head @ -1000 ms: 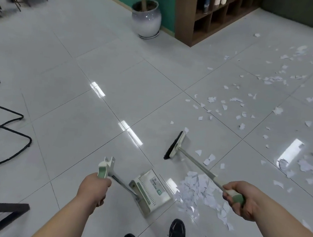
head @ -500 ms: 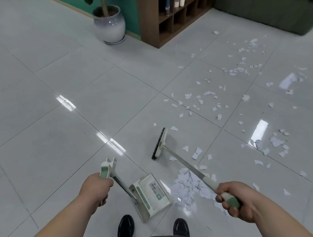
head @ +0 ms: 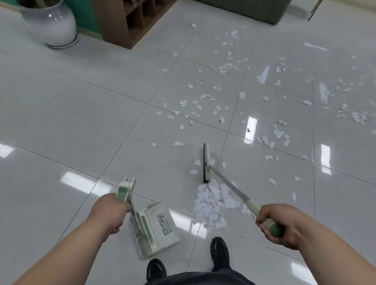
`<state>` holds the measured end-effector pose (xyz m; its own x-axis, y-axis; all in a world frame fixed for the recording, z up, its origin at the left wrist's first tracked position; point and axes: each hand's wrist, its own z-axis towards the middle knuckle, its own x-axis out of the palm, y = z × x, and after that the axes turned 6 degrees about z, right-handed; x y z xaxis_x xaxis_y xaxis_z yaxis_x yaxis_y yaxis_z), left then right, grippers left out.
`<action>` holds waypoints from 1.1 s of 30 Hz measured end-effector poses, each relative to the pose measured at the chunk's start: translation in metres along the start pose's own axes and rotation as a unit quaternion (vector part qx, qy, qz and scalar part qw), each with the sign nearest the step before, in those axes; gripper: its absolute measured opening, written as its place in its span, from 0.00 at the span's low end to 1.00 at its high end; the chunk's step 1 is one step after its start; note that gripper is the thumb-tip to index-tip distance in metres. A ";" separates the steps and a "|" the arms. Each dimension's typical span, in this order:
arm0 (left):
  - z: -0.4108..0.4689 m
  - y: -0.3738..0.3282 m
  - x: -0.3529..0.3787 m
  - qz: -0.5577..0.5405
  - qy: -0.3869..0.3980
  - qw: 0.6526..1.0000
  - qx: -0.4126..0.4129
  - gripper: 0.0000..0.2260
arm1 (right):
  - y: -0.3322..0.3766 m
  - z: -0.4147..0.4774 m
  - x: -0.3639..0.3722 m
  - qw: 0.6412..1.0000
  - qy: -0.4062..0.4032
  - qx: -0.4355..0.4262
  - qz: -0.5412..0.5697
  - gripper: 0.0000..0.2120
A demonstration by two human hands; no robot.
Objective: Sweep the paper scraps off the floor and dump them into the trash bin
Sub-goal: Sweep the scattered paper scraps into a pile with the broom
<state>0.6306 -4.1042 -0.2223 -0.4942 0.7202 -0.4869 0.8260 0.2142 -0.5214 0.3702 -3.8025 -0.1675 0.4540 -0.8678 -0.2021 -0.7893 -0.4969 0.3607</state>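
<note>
My left hand point(head: 110, 213) grips the green-and-white handle of a dustpan point(head: 158, 228) that sits on the floor just left of my shoes. My right hand point(head: 278, 225) holds the green grip of a broom whose black-bristled head point(head: 205, 162) rests on the tiles ahead. A gathered pile of white paper scraps point(head: 213, 203) lies between the broom head and the dustpan. Many more loose scraps point(head: 225, 62) are scattered across the grey tiles further out and to the right. No trash bin is in view.
A white plant pot point(head: 51, 21) stands at the far left beside a brown wooden shelf unit point(head: 131, 8). A dark green sofa base point(head: 234, 1) runs along the back. My black shoes point(head: 219, 252) stand close behind the pile.
The view has swung to the right, so the pot and shelf slid left. The broom head now sits closer to the gathered pile. Both hands keep their grips.
</note>
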 end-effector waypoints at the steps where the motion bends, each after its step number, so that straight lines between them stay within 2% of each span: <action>1: 0.003 0.000 -0.001 0.010 0.007 1.000 0.008 0.07 | -0.004 -0.006 -0.005 1.000 -0.021 -0.002 0.002 0.10; 6: 0.014 0.003 -0.004 0.059 0.025 0.997 0.038 0.07 | -0.026 -0.017 -0.033 0.992 -0.124 -0.010 -0.018 0.10; 9: 0.017 0.002 -0.007 0.072 0.027 0.996 0.045 0.06 | -0.036 -0.016 -0.042 0.986 -0.162 0.001 -0.049 0.06; 13: 0.017 0.005 -0.014 0.079 0.026 0.995 0.049 0.07 | -0.054 -0.008 -0.042 0.976 -0.193 0.044 -0.094 0.06; 16: 0.017 0.009 -0.021 0.067 0.028 0.996 0.045 0.08 | -0.068 -0.003 -0.025 0.974 -0.158 0.076 -0.140 0.12; 18: 0.015 0.013 -0.025 0.061 0.026 0.997 0.039 0.08 | -0.071 -0.008 -0.006 0.979 -0.133 0.080 -0.131 0.08; 21: 0.014 0.018 -0.028 0.049 0.030 0.998 0.035 0.08 | -0.065 -0.018 0.022 0.990 -0.075 0.095 -0.070 0.03; 25: 0.012 0.024 -0.029 0.031 0.035 0.999 0.022 0.08 | -0.047 -0.013 0.037 0.994 -0.028 0.101 0.039 0.06; 33: 0.006 0.033 -0.036 0.029 0.021 0.999 -0.004 0.09 | 0.005 0.008 0.059 0.967 0.040 0.104 0.230 0.07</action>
<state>0.6742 -4.1270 -0.2262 -0.4336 0.7591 -0.4855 0.8548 0.1761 -0.4882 0.3900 -3.8558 -0.1845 0.0604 -0.9981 0.0106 -0.9773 -0.0569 0.2039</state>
